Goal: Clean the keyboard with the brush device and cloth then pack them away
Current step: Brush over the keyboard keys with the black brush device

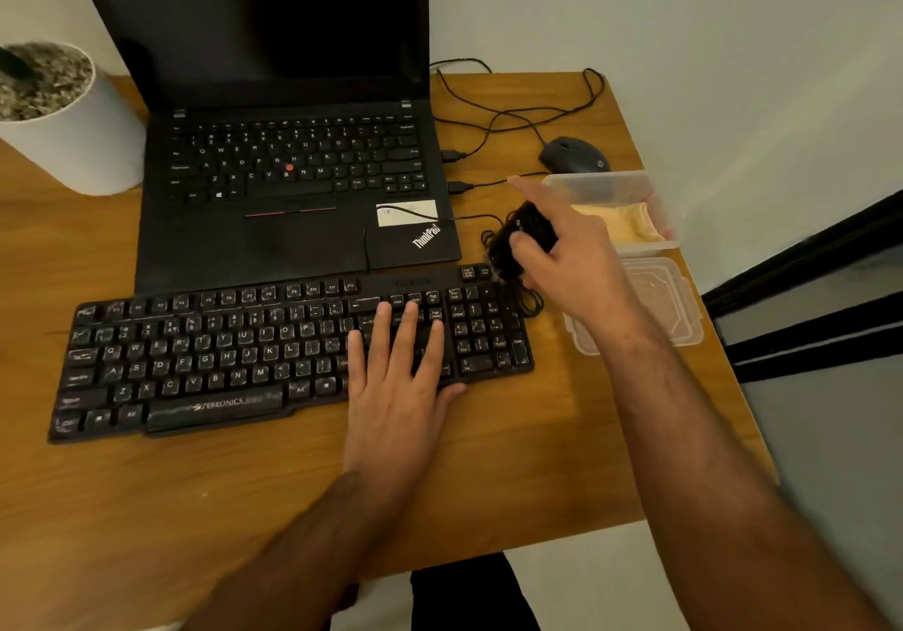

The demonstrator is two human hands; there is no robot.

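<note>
**A:** Quick status, where are we on the clean?

**B:** Early, I'd say. My left hand (398, 376) lies flat with straight fingers on the keyboard (273, 352), over the keys just left of the number pad, steadying it and gripping nothing. My right hand (562, 254) has its fingers curled round the brush device (525, 237), a small black thing held at the keyboard's top right corner, index finger sticking out.

**B:** Its bristle end is blurred; it looks to be touching the corner keys, but I can't be sure.

**A:** Keys look done anywhere?

**B:** No. Pale smears and dust show across most keys, the space bar included. I judge brushing has barely covered the right edge, if that.

**A:** Cloth?

**B:** The yellow cloth (620, 225) sits inside the clear plastic container (601, 186), just right of my right hand, untouched. The container's lid (655, 303) lies flat on the desk (244, 493) in front of it, close to the keyboard's right end.

**A:** So what's left?

**B:** Nearly everything: brush across the rows, wipe with the cloth, then put both back in the container and close the lid.

**A:** Anything in the way?

**B:** The laptop (293, 181) sits right behind the keyboard, and the mouse (574, 156) is beyond the container.
</note>
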